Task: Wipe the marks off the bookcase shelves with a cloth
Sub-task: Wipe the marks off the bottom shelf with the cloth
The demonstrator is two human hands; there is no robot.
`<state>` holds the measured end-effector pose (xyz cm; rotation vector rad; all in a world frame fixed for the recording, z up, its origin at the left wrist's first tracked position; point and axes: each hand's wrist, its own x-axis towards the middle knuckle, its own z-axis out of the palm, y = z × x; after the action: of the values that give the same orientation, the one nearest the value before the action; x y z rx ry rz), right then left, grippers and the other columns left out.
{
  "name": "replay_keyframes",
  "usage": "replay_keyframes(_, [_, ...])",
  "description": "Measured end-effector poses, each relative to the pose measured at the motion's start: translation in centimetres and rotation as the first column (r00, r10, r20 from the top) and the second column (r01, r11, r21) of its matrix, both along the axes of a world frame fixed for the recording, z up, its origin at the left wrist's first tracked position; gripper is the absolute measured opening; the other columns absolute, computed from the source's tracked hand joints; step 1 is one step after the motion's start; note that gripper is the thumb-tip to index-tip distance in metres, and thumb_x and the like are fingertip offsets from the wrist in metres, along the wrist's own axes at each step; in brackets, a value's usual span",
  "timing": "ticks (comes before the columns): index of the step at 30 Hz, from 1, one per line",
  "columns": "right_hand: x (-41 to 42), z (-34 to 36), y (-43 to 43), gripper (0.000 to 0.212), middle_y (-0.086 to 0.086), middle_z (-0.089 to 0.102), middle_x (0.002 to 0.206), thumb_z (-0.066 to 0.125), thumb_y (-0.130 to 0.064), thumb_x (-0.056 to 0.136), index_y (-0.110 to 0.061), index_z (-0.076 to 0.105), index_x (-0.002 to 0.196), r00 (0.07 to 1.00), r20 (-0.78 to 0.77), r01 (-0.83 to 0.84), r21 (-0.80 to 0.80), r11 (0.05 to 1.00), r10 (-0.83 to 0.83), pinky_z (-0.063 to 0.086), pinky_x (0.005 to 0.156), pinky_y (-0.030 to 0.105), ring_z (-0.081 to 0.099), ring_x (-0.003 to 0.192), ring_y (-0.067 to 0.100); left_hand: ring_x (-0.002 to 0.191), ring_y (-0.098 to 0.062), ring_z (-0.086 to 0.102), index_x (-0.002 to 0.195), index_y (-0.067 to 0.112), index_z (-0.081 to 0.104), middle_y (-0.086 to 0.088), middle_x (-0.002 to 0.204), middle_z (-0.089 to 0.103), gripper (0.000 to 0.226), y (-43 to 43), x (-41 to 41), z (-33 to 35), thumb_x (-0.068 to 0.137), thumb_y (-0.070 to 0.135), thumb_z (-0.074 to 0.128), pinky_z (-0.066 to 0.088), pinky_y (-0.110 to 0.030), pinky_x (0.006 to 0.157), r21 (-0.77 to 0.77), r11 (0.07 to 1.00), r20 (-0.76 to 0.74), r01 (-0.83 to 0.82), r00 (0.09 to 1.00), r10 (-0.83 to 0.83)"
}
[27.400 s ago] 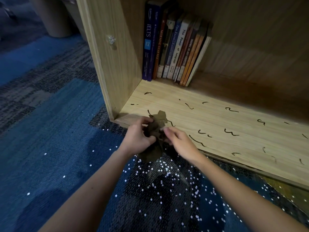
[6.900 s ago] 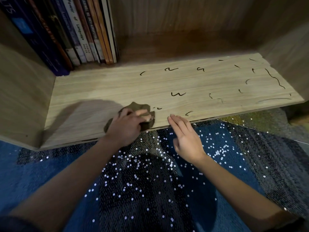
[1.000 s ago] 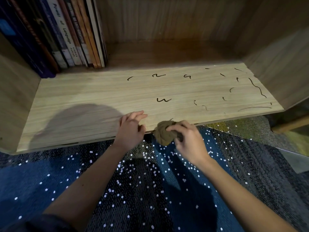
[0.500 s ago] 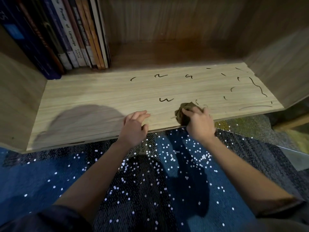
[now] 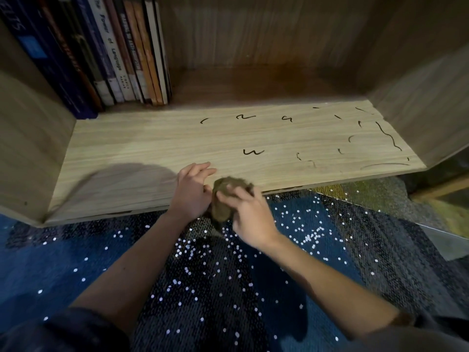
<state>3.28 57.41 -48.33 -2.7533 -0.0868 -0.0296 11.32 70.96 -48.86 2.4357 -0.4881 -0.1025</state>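
Cloth back at shelf front edge

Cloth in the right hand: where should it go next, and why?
Probably slide the cloth forward and a little right onto the w-shaped mark. The right hand grips the cloth at the front edge of the shelf, the wood beside the left hand looks bare of marks, and that squiggle is the nearest one.

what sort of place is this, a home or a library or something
Likely a library, classroom or study room, though a home is possible: a low wooden bookcase stands on blue patterned carpet, and its books include language-study titles.
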Motion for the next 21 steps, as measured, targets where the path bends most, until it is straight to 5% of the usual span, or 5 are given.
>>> replay_keyframes(6, [-0.1, 2.3, -5.1, 0.056, -0.008, 0.052, 0.131, 0.053, -0.001, 0.08, -0.028, 0.051, 0.129, 0.988, 0.039, 0.147, 0.097, 0.984, -0.151, 0.034, 0.085, 0.027, 0.041, 0.104, 0.018, 0.133, -0.027, 0.027, 0.129, 0.013, 0.053, -0.003, 0.141, 0.044, 0.049, 0.5, 0.1, 0.0, 0.084, -0.007, 0.047, 0.015, -0.034, 0.111, -0.018, 1.0, -0.016, 0.002, 1.0, -0.003])
replay_keyframes(10, [3.1, 1.0, -4.5, 0.057, -0.009, 0.044, 0.138, 0.05, -0.009, 0.084, -0.031, 0.041, 0.136, 0.972, 0.033, 0.232, -0.027, 0.972, -0.231, 0.031, 0.095, 0.031, 0.033, 0.113, 0.021, 0.134, -0.023, 0.024, 0.133, 0.017, 0.049, 0.002, 0.144, 0.04, 0.05, 0.2, -0.6, -0.1, 0.087, -0.003, 0.046, 0.012, -0.033, 0.111, 0.018, 1.0, -0.059, 0.021, 0.998, -0.02])
replay_keyframes(15, [-1.9, -0.1, -1.6, 0.053, -0.008, 0.055, 0.129, 0.053, 0.004, 0.079, -0.024, 0.058, 0.123, 0.997, 0.071, -0.02, 0.099, 0.995, 0.013, 0.034, 0.096, 0.03, 0.04, 0.112, 0.023, 0.133, -0.019, 0.023, 0.134, 0.019, 0.047, 0.005, 0.144, 0.039, 0.051, 0.0, -0.4, 0.2, 0.088, -0.002, 0.045, 0.011, -0.03, 0.11, -0.008, 1.0, -0.078, 0.005, 0.997, -0.006])
replay_keyframes(18, [0.4, 0.8, -4.2, 0.055, -0.011, 0.052, 0.131, 0.05, 0.003, 0.081, -0.027, 0.053, 0.127, 0.985, 0.056, 0.156, 0.132, 0.979, -0.165, 0.03, 0.08, 0.022, 0.04, 0.105, 0.017, 0.133, -0.019, 0.021, 0.136, 0.02, 0.045, 0.007, 0.145, 0.037, 0.05, -0.3, -0.3, 0.3, 0.09, 0.0, 0.045, 0.011, -0.029, 0.108, -0.02, 1.0, -0.088, 0.009, 0.996, -0.011])
replay_keyframes(21, [2.1, 1.1, -4.2, 0.054, -0.01, 0.047, 0.137, 0.05, -0.005, 0.084, -0.028, 0.047, 0.132, 0.977, 0.043, 0.212, -0.018, 0.977, -0.211, 0.032, 0.098, 0.029, 0.035, 0.111, 0.017, 0.133, -0.018, 0.021, 0.136, 0.021, 0.044, 0.007, 0.146, 0.036, 0.049, -1.3, -0.4, 0.3, 0.091, 0.004, 0.046, 0.01, -0.03, 0.109, -0.008, 0.999, -0.089, 0.046, 0.995, -0.046])
